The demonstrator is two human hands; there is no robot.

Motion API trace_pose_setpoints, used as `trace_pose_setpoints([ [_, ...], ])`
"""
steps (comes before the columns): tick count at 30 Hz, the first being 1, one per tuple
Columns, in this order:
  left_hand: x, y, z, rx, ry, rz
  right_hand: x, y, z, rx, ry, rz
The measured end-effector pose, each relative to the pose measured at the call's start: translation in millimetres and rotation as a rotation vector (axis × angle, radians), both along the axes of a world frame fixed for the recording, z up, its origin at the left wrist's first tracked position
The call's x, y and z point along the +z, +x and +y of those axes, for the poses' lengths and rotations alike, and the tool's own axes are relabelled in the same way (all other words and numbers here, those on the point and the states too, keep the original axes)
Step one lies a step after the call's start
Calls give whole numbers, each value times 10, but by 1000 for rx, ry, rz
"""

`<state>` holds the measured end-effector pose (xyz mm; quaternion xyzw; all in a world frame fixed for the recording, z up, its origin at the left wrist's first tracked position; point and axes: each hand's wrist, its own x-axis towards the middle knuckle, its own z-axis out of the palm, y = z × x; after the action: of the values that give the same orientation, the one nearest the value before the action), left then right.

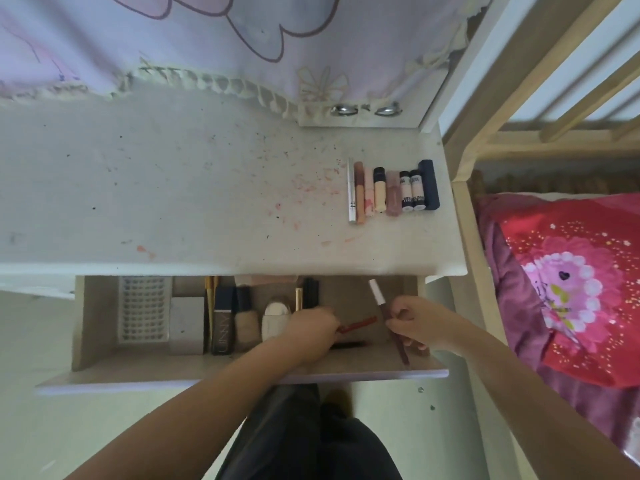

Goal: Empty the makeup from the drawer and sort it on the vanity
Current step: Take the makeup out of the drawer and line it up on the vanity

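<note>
Roughly partway through, judging by the head view: a neat row of tubes (393,190) already lies side by side at the right end of the vanity (180,188), ending in a dark blue case, while the open drawer (353,367) below still holds a good deal. Left in it are a white lash tray (143,308) at the far left, a grey box (187,325), a dark bottle (222,322) with lettering, a frosted bottle (246,322), a white compact (276,318), and a few slim sticks and dark items toward the back that are too small to name. The left hand (311,332) is down in the middle of the drawer, fingers curled round the end of a red pencil (358,323), with a black pencil (348,344) lying just beside it on the drawer floor. The right hand (417,325) pinches a long brown pencil (389,320) with a white cap, tilted so the cap points toward the vanity edge. So the tubes look sorted; the pencils seem to be the group now in hand, and the bottles, box, compact and tray remain to be lifted out and grouped.
</note>
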<state>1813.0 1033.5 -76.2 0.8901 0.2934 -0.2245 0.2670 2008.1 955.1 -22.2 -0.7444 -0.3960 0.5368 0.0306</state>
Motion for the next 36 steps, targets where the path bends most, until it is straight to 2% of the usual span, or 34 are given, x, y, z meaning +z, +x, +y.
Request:
trace_pose_setpoints([
  [3,363,-206,194,226,-109,-239,277,-23,211,32,130,53],
  [7,781,-193,749,620,-99,-502,508,-96,788,-65,344,-4],
  [9,835,-43,1063,716,-31,-546,550,-159,1133,-108,450,-88],
  [11,834,138,1304,755,13,-516,585,-248,1468,-101,472,-237],
  [15,797,427,1525,666,8,-412,583,-367,1905,-11,443,-513],
  [20,767,637,1590,600,21,-324,511,-383,1942,76,405,-718],
  [23,730,664,1569,583,19,-321,506,-375,1905,2,444,-661],
  [27,687,570,1466,558,-16,-404,568,-298,1762,41,443,-638],
  [31,670,193,1045,518,-29,-578,555,-326,1176,68,659,-424],
  [34,510,-253,514,474,-101,-593,261,-450,577,290,482,-299],
  [36,258,-480,254,419,-124,-460,-93,-506,292,456,245,-285],
])
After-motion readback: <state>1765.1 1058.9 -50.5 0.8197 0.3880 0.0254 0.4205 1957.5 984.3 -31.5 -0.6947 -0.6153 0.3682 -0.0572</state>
